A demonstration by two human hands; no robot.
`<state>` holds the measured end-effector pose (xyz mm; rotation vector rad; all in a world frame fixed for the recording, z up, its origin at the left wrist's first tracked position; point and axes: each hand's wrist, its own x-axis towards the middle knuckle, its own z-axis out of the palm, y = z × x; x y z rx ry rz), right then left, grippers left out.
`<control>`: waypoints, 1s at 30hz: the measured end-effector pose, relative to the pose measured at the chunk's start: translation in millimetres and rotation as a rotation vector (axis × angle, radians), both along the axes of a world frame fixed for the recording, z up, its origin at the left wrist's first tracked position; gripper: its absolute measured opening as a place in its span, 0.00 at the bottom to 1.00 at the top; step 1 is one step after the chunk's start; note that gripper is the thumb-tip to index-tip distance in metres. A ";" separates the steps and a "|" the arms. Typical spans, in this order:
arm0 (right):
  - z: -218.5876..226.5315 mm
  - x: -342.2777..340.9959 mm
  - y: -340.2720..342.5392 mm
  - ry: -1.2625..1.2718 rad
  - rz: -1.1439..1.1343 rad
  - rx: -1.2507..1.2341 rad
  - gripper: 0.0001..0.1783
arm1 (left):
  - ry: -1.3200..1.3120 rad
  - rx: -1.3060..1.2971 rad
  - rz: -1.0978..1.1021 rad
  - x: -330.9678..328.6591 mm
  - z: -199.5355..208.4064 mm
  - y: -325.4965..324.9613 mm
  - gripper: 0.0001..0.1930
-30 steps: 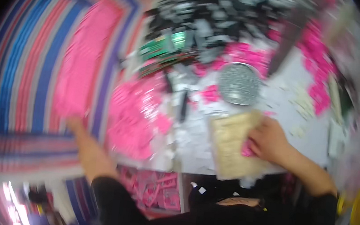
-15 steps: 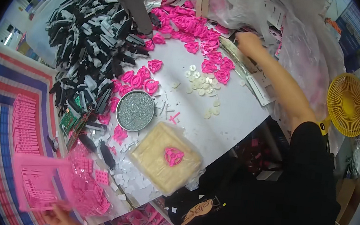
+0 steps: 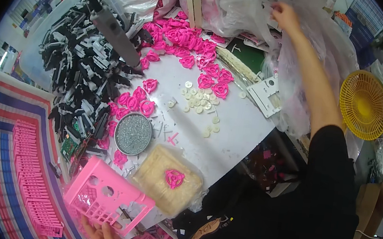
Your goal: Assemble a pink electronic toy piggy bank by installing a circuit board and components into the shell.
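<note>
My left hand (image 3: 105, 237), low at the front left, grips the lower edge of a pink plastic housing (image 3: 128, 193) with round holes and a grid of slots. The housing is tilted over the table's left front part. My right hand (image 3: 285, 18) reaches far to the back right, beside a clear plastic bag (image 3: 310, 53); its fingers are bent together, and what they pinch is too small to make out. A pink ring-shaped part (image 3: 175, 179) lies on a plastic-wrapped tan block (image 3: 162, 166) in front of me.
A round tin of small metal pieces (image 3: 133, 134) stands beside white discs (image 3: 198, 100) and pink ring parts (image 3: 180, 35). Black and grey parts (image 3: 85, 60) heap at the left, under a hanging grey tool (image 3: 116, 35). Pink housings (image 3: 34, 191) stand stacked left; a yellow fan (image 3: 364, 105) is right.
My left hand has brought the pink housing rightward from the stack side to over the table. My right hand has moved farther back, away from the long strip. The view has shifted slightly.
</note>
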<state>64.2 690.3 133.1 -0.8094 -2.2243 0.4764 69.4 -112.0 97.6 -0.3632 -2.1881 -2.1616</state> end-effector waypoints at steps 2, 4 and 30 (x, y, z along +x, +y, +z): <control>-44.3 16.4 16.8 -0.340 -0.196 0.617 0.32 | -0.003 0.060 0.062 -0.6 -15.3 -2.4 0.34; -56.5 14.0 17.9 -0.461 -0.241 0.651 0.32 | -0.059 0.136 0.190 12.6 -5.3 25.5 0.35; -40.2 30.9 -459.0 -0.109 1.112 -0.687 0.42 | -0.389 0.513 -0.077 36.3 -17.7 107.1 0.09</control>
